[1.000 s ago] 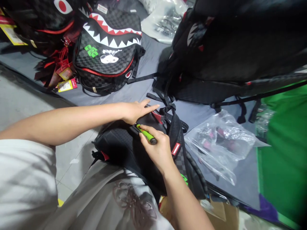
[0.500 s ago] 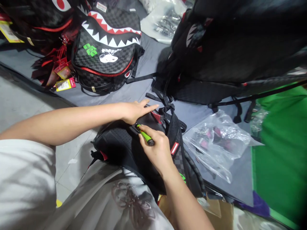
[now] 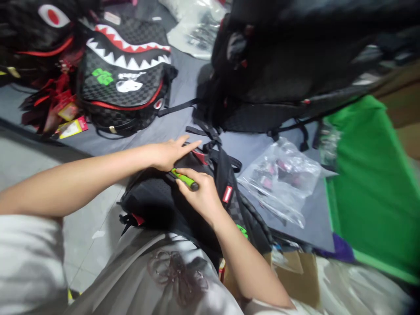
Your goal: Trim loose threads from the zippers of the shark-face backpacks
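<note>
While the left hand (image 3: 166, 154) lies spread on a black backpack (image 3: 154, 199), the right hand (image 3: 203, 194) grips a green-handled tool (image 3: 184, 177).
In the head view, the black backpack slopes between the wearer's pale clothing (image 3: 131, 271) and the gray worktop (image 3: 316, 221), perhaps leaned there for support. The left hand's visible fingers fan out, apparently to steady it; the right hand curls firmly round the tool, likely for control, its tip hidden by the left hand. Rightward lies a clear plastic bag (image 3: 282, 175); beyond, leftward, a shark-mouthed backpack (image 3: 127, 85).
</note>
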{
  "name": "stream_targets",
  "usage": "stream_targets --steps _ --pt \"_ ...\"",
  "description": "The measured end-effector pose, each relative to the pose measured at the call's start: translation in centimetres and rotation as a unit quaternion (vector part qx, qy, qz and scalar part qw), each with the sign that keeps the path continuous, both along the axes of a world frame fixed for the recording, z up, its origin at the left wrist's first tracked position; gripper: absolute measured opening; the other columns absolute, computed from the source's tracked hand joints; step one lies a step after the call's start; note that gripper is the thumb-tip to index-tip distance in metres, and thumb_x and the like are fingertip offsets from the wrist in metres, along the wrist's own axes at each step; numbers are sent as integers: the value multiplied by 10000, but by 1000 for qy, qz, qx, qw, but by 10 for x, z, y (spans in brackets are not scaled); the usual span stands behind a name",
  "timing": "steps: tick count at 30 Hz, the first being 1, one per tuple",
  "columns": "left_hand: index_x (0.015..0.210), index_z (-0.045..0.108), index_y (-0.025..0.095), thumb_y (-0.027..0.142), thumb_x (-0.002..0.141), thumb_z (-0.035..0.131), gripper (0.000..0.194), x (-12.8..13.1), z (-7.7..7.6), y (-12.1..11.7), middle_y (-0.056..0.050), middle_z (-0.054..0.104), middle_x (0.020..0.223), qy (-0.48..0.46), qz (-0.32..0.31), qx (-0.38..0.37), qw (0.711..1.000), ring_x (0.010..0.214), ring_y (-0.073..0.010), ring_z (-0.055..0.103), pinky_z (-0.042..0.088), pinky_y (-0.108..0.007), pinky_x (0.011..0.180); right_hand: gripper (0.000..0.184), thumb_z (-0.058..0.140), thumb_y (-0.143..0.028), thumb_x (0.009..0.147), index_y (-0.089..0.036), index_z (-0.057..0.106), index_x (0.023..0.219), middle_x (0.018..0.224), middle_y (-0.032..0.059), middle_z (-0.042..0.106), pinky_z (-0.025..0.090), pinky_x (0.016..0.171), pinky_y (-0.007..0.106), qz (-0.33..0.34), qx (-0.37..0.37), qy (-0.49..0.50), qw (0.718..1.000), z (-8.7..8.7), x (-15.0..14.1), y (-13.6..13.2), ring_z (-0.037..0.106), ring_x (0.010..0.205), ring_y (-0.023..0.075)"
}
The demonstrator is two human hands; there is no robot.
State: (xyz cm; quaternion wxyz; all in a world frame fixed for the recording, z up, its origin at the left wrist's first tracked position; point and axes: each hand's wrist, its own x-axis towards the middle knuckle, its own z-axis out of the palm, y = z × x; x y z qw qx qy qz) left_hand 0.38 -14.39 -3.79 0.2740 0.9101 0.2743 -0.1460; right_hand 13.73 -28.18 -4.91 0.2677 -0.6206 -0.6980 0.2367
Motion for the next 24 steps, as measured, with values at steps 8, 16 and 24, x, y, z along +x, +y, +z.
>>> stream_targets --steps 8,16,24 --pt "1595 -115 315 123 767 586 1101 -4 -16 11 -156 -47 1683 -29 -16 16 999 1514 -378 251 351 -450 1185 171 546 -238 915 -229 673 1030 1217 63 723 479 1011 362 -149 154 14 977 59 65 -47 670 1139 203" --pt "1598 -38 373 198 717 589 1096 -7 -33 12 -81 40 1695 -61 10 37 997 1457 -406 361 415 -503 1133 335 535 -214 885 -186 697 1177 1032 119 737 494 768 279 -348 -270 -370 818 -15 230 -102 700 940 235" --pt "1602 -62 317 208 743 578 1077 -4 -20 7 -123 33 1673 -27 10 47 998 1484 -372 317 373 -452 1172 406 466 -393 997 -96 682 1171 1159 216 677 482 791 306 -319 -265 -403 816 -47 259 -57 692 1006 275"
